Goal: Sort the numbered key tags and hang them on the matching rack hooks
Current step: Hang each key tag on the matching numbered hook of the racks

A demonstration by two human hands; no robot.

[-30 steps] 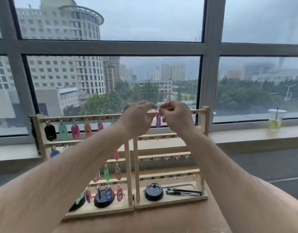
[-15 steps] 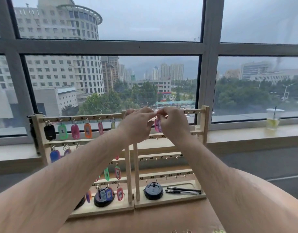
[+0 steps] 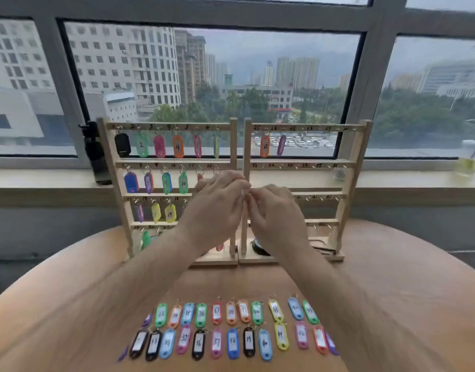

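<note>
Two wooden racks stand side by side at the table's far edge, the left rack [image 3: 174,126] hung with many coloured tags over its rows. On the right rack [image 3: 306,128] an orange tag [image 3: 265,146] and a purple tag [image 3: 281,145] hang from the first two top hooks. My left hand [image 3: 217,208] and my right hand [image 3: 276,213] hover fingertip to fingertip before the racks' middle posts, fingers loosely curled, nothing visible in them. Two rows of loose numbered tags [image 3: 231,328] lie on the near table.
The round wooden table [image 3: 392,264] ends just behind the racks, against a window sill. A black device [image 3: 95,154] stands left of the racks, and a drink cup [image 3: 469,162] is on the sill far right. A black round lid [image 3: 258,247] lies on the right rack's base.
Both hands came down from the right rack's top rail to mid-height. The purple tag they held now hangs free on the second top hook. The view has tilted down to the table tags.
</note>
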